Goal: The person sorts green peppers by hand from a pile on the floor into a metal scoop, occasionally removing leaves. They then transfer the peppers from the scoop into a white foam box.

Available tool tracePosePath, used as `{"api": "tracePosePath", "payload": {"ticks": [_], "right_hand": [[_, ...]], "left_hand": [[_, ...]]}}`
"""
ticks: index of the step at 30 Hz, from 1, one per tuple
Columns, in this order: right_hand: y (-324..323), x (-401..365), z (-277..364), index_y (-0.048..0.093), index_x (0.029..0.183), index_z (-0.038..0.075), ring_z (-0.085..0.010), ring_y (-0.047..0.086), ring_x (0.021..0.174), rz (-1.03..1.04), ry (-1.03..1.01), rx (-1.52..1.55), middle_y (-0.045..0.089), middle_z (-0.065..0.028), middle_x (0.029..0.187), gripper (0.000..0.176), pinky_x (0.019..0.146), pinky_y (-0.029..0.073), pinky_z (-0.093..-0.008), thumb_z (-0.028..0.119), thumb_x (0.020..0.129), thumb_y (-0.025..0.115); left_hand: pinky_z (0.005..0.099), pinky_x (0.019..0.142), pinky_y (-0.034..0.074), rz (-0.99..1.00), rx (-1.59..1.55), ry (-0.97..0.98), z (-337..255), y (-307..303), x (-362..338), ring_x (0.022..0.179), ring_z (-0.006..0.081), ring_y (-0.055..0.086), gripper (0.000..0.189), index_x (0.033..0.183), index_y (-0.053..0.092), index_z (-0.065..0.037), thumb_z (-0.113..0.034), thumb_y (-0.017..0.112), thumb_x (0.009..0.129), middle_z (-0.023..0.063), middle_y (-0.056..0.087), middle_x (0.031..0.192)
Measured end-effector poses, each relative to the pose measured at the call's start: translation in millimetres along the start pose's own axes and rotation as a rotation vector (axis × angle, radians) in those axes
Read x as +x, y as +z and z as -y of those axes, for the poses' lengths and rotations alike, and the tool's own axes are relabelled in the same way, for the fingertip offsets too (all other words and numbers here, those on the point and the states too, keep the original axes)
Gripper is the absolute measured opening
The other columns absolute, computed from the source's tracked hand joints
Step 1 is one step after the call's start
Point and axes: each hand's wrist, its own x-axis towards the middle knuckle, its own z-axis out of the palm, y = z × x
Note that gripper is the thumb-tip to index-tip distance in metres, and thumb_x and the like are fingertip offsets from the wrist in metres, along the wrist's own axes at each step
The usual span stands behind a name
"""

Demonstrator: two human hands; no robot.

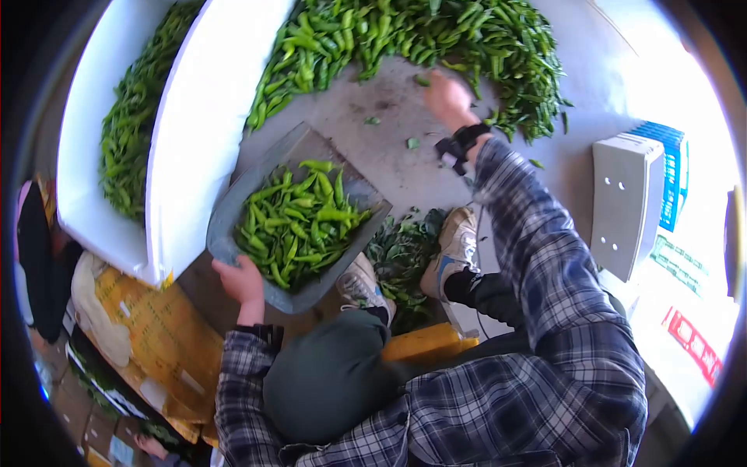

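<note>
My left hand (240, 279) grips the near left rim of a grey scoop-like tray (292, 300), its fingers closed round the edge. Green peppers (294, 226) lie heaped in the tray, whose flat open end rests on the grey table (366, 117). Farther off, my right hand (447, 95) is over the table beside the large pile of green peppers (510, 54). Its fingers are closed at a green pepper (422, 80) and slightly blurred.
A white foam box (194, 132) of green peppers stands at the left. Dark leaves (405, 257) lie between my shoes. White foam pieces (626, 202) and blue-printed packs (669, 167) are at the right. At the lower left are a yellow carton (163, 335) and another person's hand (150, 445).
</note>
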Motion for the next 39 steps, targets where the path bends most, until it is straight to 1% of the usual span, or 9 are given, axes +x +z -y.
{"api": "tracePosePath", "payload": {"ticks": [9,11,15,22,26,28,30,32,39], "right_hand": [[9,-28,27,0.059,0.100,0.007,-0.0332,0.060,0.086,0.236,-0.344,0.100,0.063,-0.0174,0.090,0.030,0.072,0.048,-0.0425,0.025,0.078,0.052],[-25,-68,55,0.062,0.091,0.004,-0.0350,0.060,0.083,0.759,-0.077,0.498,0.063,-0.0185,0.083,0.032,0.072,0.047,-0.0428,0.031,0.075,0.053],[15,-46,-54,0.063,0.083,0.000,-0.0355,0.062,0.075,0.040,0.086,0.052,0.062,-0.0209,0.073,0.042,0.069,0.048,-0.0432,0.041,0.075,0.055],[30,-75,-66,0.064,0.072,-0.001,-0.0256,0.064,0.062,0.413,0.250,0.026,0.062,-0.0136,0.060,0.041,0.064,0.050,-0.0368,0.039,0.075,0.053],[17,-87,-4,0.065,0.079,0.005,-0.0285,0.063,0.063,0.296,-0.075,0.090,0.064,-0.0148,0.070,0.031,0.064,0.049,-0.0385,0.033,0.075,0.052],[-17,-107,62,0.064,0.091,0.011,-0.0284,0.061,0.067,0.808,-0.076,0.433,0.062,-0.0131,0.068,0.027,0.064,0.048,-0.0379,0.033,0.078,0.054],[16,-115,93,0.061,0.101,0.012,-0.0306,0.061,0.073,0.485,-0.570,0.368,0.062,-0.0135,0.076,0.028,0.065,0.048,-0.0396,0.029,0.080,0.052],[46,-122,130,0.054,0.111,0.014,-0.0331,0.061,0.077,0.255,-0.654,0.293,0.059,-0.0186,0.101,0.034,0.066,0.049,-0.0437,0.019,0.079,0.049],[70,-203,159,0.044,0.122,0.007,-0.0257,0.062,0.061,0.325,-0.763,0.152,0.044,-0.0196,0.126,0.050,0.051,0.049,-0.0364,0.013,0.073,0.053]], "left_hand": [[0.0487,0.075,0.043,-0.014,0.043,-0.002,0,0,0,0.086,0.0445,0.055,0.048,0.112,0.037,0.005,-0.022,0.054,0.077,0.0296,0.055,0.096],[0.0489,0.074,0.043,-0.032,0.076,0.028,10,0,0,0.085,0.0446,0.055,0.047,0.111,0.037,0.005,-0.022,0.055,0.076,0.0293,0.056,0.094],[0.0487,0.070,0.044,-0.063,-0.001,0.073,4,6,1,0.080,0.0434,0.057,0.041,0.104,0.040,0.004,-0.021,0.055,0.075,0.0261,0.059,0.085],[0.0486,0.069,0.045,-0.080,0.065,0.063,4,3,-1,0.081,0.0433,0.057,0.049,0.110,0.035,0.003,-0.024,0.057,0.075,0.0281,0.058,0.088],[0.0479,0.070,0.044,-0.059,0.038,0.039,6,6,4,0.081,0.0428,0.056,0.048,0.110,0.036,0.004,-0.022,0.056,0.075,0.0275,0.058,0.088],[0.0478,0.071,0.044,-0.030,0.012,0.018,6,4,2,0.081,0.0428,0.056,0.048,0.110,0.036,0.004,-0.022,0.056,0.075,0.0274,0.058,0.088],[0.0478,0.070,0.044,-0.082,0.003,0.081,3,2,0,0.080,0.0427,0.056,0.047,0.110,0.036,0.004,-0.021,0.056,0.075,0.0275,0.057,0.088],[0.0476,0.070,0.044,-0.078,-0.019,0.088,4,2,0,0.080,0.0426,0.056,0.047,0.109,0.036,0.004,-0.021,0.056,0.075,0.0275,0.057,0.087],[0.0475,0.068,0.044,-0.085,-0.040,0.092,5,3,1,0.078,0.0427,0.057,0.044,0.106,0.038,0.004,-0.020,0.056,0.074,0.0267,0.058,0.085]]}}
